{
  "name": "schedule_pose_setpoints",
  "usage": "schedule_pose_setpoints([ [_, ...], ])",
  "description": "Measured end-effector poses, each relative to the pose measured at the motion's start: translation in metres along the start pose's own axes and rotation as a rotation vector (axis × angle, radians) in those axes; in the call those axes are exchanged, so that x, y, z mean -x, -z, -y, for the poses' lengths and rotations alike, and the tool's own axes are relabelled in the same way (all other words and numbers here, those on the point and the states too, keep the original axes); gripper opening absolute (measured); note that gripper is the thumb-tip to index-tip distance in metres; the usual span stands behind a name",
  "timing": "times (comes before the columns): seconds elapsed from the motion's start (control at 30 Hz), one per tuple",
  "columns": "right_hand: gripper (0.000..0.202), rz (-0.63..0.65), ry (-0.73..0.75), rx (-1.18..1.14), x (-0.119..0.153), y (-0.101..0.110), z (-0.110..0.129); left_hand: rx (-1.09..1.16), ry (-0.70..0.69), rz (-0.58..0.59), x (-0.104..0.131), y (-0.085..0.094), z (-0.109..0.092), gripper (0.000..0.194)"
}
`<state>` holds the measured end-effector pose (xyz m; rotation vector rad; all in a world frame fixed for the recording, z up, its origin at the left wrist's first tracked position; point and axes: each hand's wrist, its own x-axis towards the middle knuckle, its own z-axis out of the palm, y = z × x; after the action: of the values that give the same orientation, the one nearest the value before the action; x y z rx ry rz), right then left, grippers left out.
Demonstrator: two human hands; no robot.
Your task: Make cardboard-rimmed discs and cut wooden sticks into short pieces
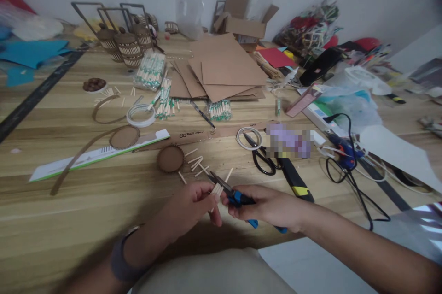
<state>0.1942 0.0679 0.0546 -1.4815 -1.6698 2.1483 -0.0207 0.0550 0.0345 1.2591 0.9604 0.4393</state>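
Observation:
Near the table's front edge, my left hand (193,206) is closed on a few thin wooden sticks (217,190), pinched between thumb and fingers. My right hand (269,206) grips blue and black handled cutters (238,197), whose blades lie against the sticks. Whether the blades are fully closed I cannot tell. Beyond my left hand, several short stick pieces (196,162) are scattered beside a round brown cardboard dish (170,159). A flat cardboard disc (125,137) rests on a white and green strip (96,156) to the left.
Black scissors (264,160) and a black and yellow cutter (297,179) lie right of centre. A glue gun (348,153) with a black cable is farther right. Cardboard sheets (231,68), stick bundles (150,70), a tape roll (141,115) and small lidded buckets (128,49) stand behind.

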Motion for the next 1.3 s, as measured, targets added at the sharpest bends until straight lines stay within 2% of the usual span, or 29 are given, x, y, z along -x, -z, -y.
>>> schedule_pose_setpoints([
  [0.23, 0.029, 0.013, -0.013, -0.090, -0.002, -0.002, 0.002, 0.030, 0.018, 0.009, 0.000, -0.002, -0.003, 0.028],
  [0.7, 0.028, -0.034, -0.045, -0.089, -0.007, -0.009, -0.005, 0.028, 0.023, -0.011, 0.000, -0.004, -0.004, 0.022],
  [1.03, 0.003, -0.070, 0.096, 0.064, -0.019, -0.012, -0.013, -0.082, 0.059, -0.062, 0.001, -0.005, 0.003, 0.025],
  [1.17, 0.010, -0.061, 0.131, 0.044, -0.019, -0.009, -0.011, -0.108, 0.060, -0.059, 0.002, -0.003, 0.002, 0.024],
  [1.3, 0.017, 0.016, 0.084, -0.094, -0.015, -0.008, -0.006, -0.105, 0.067, -0.065, 0.002, -0.002, -0.002, 0.028],
])
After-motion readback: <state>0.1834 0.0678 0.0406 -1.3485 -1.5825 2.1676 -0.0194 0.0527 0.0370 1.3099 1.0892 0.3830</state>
